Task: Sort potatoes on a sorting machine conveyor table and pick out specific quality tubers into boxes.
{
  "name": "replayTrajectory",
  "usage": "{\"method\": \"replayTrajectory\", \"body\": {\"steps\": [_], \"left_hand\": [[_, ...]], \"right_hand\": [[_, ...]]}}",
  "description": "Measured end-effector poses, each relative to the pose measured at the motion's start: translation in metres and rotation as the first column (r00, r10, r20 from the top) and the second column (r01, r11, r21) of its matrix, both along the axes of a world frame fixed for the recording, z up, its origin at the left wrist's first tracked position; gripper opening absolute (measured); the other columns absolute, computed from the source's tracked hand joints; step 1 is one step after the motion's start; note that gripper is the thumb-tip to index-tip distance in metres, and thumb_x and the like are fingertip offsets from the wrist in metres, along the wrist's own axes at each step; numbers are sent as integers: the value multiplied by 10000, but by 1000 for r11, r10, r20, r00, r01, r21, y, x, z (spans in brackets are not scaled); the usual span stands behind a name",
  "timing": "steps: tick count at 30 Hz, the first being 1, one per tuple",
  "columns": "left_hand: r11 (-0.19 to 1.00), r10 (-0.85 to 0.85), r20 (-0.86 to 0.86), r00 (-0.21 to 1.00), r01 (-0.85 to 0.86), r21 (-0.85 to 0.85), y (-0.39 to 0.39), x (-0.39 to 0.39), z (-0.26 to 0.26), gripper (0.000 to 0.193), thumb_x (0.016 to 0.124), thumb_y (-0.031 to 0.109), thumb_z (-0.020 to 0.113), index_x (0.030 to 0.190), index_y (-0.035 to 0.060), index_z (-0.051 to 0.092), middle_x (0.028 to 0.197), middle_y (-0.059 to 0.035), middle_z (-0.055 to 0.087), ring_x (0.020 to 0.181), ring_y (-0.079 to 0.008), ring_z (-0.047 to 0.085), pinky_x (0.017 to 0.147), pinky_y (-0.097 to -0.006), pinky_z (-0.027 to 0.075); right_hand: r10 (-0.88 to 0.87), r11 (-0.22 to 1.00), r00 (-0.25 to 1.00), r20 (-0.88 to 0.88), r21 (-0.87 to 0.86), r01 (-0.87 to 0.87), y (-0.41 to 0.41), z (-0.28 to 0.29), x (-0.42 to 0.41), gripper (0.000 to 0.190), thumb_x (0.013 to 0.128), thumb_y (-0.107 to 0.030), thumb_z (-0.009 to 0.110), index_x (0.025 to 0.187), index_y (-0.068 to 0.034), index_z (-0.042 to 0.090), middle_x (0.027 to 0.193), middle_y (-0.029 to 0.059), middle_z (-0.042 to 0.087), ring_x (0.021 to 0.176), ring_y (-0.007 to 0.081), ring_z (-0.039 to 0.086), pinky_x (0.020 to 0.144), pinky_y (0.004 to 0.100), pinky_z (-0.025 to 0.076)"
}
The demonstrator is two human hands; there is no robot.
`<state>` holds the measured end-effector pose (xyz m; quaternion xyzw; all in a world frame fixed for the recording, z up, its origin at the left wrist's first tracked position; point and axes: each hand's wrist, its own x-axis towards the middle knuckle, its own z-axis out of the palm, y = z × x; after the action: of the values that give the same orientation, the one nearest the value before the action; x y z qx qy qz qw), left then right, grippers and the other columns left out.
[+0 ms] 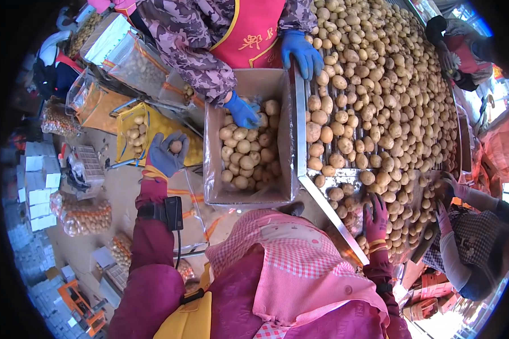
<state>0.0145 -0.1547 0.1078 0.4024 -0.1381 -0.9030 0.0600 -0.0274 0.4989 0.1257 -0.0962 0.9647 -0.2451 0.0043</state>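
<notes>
My left hand (166, 156), in a blue-grey glove, holds one potato (175, 146) between fingers and palm, just right of a yellow mesh sack (182, 136). On the other side, my right hand (376, 216) wears a pink-red glove and reaches among the loose potatoes (401, 106) on the sorting table. Its fingertips are next to potatoes, and I cannot tell whether it grips one. Between my hands stands a plastic-lined cardboard box (250, 198) with many potatoes (244, 146) inside.
Opposite me, a co-worker's blue-gloved hand (242, 111) is inside the box; the other (302, 53) rests by the table's metal edge (301, 127). More co-workers stand right. Filled potato bags (85, 214) and stacked white boxes (40, 182) occupy the left floor.
</notes>
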Motion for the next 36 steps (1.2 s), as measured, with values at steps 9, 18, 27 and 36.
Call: {"method": "replayTrajectory", "body": {"steps": [9, 18, 27, 36], "left_hand": [[956, 142, -413, 899, -233, -178, -93, -110, 32, 730, 958, 426, 626, 1492, 13, 349, 1512, -209, 411, 1387, -389, 448, 1122, -588, 435], [945, 49, -423, 905, -180, -275, -7, -72, 4, 634, 1041, 485, 448, 1455, 6, 489, 1427, -204, 564, 1296, -269, 572, 1115, -422, 478], [-503, -739, 672, 51, 621, -600, 124, -85, -37, 695, 981, 569, 520, 1471, 76, 504, 1459, -168, 545, 1314, -307, 551, 1100, -445, 422], [-906, -104, 979, 176, 389, -166, 161, -136, -105, 846, 846, 654, 605, 1530, 189, 429, 1599, -167, 347, 1496, -418, 246, 1200, -591, 199]], "right_hand": [[-95, 995, 995, 24, -14, 96, -4, 12, 32, 399, 958, -143, 644, 1341, -43, 593, 1339, 215, 588, 1243, 395, 560, 1047, 455, 457], [-198, 980, 969, 151, 42, 194, 0, -6, 75, 437, 932, -214, 662, 1341, -72, 603, 1337, 208, 594, 1242, 406, 560, 1050, 456, 449], [-179, 977, 938, 296, 163, 135, -11, -18, 106, 503, 930, -248, 654, 1384, -62, 545, 1366, 227, 562, 1258, 421, 536, 1067, 484, 422], [-174, 976, 938, 298, 182, 123, -2, 9, 126, 476, 943, -202, 633, 1381, -39, 545, 1349, 223, 578, 1258, 411, 542, 1082, 458, 420]]}}
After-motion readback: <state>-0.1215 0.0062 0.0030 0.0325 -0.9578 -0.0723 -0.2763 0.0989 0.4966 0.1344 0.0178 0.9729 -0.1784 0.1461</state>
